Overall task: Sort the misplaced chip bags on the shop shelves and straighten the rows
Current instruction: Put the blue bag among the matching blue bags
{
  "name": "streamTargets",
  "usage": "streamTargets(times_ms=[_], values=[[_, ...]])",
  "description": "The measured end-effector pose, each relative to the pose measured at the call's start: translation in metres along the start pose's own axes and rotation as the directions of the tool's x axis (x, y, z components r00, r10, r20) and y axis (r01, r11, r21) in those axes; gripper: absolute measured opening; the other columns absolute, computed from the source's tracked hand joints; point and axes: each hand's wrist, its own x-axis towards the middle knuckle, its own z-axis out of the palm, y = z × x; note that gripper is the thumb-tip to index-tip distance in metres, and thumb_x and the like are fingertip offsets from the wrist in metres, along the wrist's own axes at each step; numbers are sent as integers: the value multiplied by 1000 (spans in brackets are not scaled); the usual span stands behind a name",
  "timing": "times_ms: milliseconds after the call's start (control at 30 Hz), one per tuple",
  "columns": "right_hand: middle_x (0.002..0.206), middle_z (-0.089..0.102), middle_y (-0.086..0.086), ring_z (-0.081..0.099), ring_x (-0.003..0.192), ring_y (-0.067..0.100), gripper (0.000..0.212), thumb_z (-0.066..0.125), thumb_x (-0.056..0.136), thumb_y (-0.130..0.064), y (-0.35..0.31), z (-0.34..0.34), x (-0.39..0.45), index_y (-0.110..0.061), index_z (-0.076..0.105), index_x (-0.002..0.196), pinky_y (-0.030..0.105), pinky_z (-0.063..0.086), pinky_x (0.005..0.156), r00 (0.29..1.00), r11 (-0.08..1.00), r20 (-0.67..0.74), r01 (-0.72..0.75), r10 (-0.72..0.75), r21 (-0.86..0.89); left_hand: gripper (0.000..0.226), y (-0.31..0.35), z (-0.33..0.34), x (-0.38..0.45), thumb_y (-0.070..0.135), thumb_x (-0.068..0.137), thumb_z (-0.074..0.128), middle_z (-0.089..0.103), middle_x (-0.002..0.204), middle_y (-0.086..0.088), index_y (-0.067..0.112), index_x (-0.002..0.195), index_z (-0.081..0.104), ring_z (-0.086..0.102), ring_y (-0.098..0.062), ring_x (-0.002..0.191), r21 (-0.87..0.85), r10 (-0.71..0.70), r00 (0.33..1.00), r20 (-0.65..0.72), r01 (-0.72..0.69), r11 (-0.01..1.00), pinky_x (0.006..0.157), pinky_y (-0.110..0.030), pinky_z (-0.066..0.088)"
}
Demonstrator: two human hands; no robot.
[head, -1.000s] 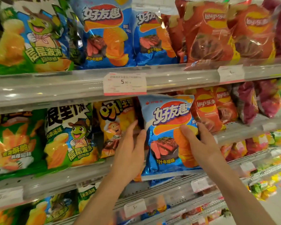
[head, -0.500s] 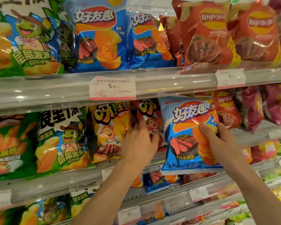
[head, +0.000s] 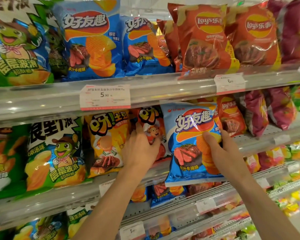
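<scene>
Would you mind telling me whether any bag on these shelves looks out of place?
Yes: the blue steak-flavour bag in the right hand sits among orange and red bags on the middle shelf; its matching blue bags stand on the shelf above.

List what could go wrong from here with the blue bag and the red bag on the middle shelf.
1. The right hand pinches the blue bag by one side edge only, out in front of the middle shelf; it could slip and fall.
2. The left hand grips the red bag, which leans against the yellow bag; pulling it may tip that row forward.
</scene>
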Motion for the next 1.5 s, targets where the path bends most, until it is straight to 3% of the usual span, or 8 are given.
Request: streamTargets(times_ms=[133, 300, 433, 700, 1067, 1267, 1433, 1500], values=[[108, 69, -3, 66, 101, 18, 49, 51, 95, -58, 5, -2, 2, -24, 54, 131, 42, 51, 92, 999, 1000, -15, -29, 29, -3, 67, 1, -2, -1, 55, 89, 62, 59, 121, -9, 18, 142, 43, 64, -34, 106, -31, 30, 1000, 0, -30, 999, 76, -45, 56], [104, 68, -1, 65, 94, 12, 42, 49, 98, -50, 2, -3, 0, -24, 54, 130, 28, 48, 77, 999, 999, -28, -33, 33, 15, 73, -1, -7, -5, 53, 94, 59, 48, 133, -9, 30, 155, 25, 58, -33, 117, -123, 84, 992, 97, -72, 990, 88, -39, 52], [124, 63, -2, 60, 114, 20, 65, 49, 92, -64, -1, -4, -1, -24, 45, 143, 47, 46, 102, 998, 999, -35, -52, 52, 6, 81, -3, -7, -7, 54, 92, 61, 55, 138, -2, 41, 156, 12, 59, -25, 119, -225, 107, 980, 171, -67, 972, 93, -36, 52], [100, 68, 1, 63, 88, 13, 25, 49, 101, -44, -3, -6, 2, -24, 60, 108, 26, 43, 70, 995, 998, -74, -60, 62, 34, 85, 0, -10, -11, 51, 93, 62, 54, 146, 4, 37, 158, 9, 59, -21, 124, -280, 130, 985, 118, -92, 956, 91, -35, 53], [92, 56, -10, 50, 77, 2, 10, 46, 102, -41, -16, -8, 0, -32, 47, 102, 33, 36, 70, 991, 994, -92, -90, 96, 65, 78, -9, -26, -14, 55, 93, 60, 51, 148, 8, 52, 153, 10, 56, -18, 130, -342, 94, 996, 6, -87, 936, 100, -42, 52], [84, 60, -1, 56, 74, 13, 19, 47, 102, -41, -17, -4, -1, -26, 56, 96, 28, 38, 60, 991, 995, -102, -85, 89, 43, 74, -22, -44, -28, 49, 96, 59, 42, 155, 11, 45, 157, 18, 43, -10, 139, -324, 89, 993, -79, -110, 939, 100, -24, 37], [120, 63, 4, 60, 109, 26, 49, 47, 96, -57, -13, 5, 1, -25, 53, 133, 43, 46, 89, 993, 997, -85, -83, 82, -7, 71, -41, -63, -50, 53, 95, 56, 43, 151, 18, 49, 155, 19, 42, 2, 130, -336, 48, 995, -86, -74, 939, 103, -26, 38], [113, 66, 3, 62, 108, 26, 42, 47, 97, -54, -14, 10, 1, -25, 56, 127, 39, 47, 83, 995, 998, -78, -62, 63, 9, 69, -47, -69, -57, 52, 95, 57, 42, 152, 20, 52, 154, 20, 44, 1, 132, -324, 50, 994, -102, -80, 943, 106, -29, 41]])
